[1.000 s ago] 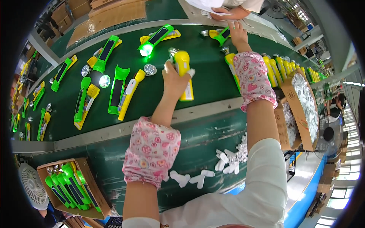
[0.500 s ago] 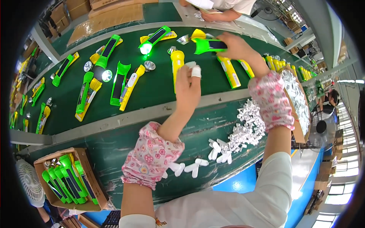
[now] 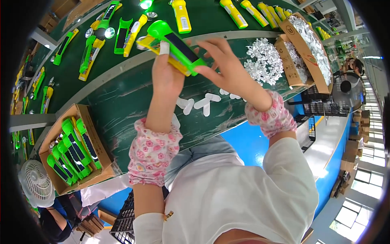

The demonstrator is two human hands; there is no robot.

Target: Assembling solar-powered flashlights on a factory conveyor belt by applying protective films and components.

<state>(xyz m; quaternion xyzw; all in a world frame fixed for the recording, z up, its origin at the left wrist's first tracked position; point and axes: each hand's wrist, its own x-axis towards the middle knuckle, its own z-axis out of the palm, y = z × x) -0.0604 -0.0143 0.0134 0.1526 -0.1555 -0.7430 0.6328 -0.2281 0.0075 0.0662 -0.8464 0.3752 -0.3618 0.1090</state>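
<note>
A flashlight (image 3: 180,45) with a green half carrying a dark panel and a yellow half beneath it is between my hands, tilted, above the near green bench. Its two halves appear spread apart at the upper left end. My left hand (image 3: 167,75) grips it from below, with a white wrap on one finger. At the lower right end, my right hand (image 3: 222,65) holds the flashlight with the thumb against the green part; some of its fingertips are hidden behind. White oblong plastic pieces (image 3: 202,103) lie on the bench below my hands.
A cardboard box (image 3: 106,156) of green flashlights stands at the left. Small white parts (image 3: 264,61) are heaped at the right, beside cartons (image 3: 290,67) of more. Yellow flashlights (image 3: 180,18) and opened ones lie on the far green surface, behind a metal rail (image 3: 122,63). A white fan (image 3: 37,183) stands at far left.
The view has tipped toward my body. My right hand has brought a green part from the far surface, and both hands now hold a green and yellow flashlight over the near bench.
</note>
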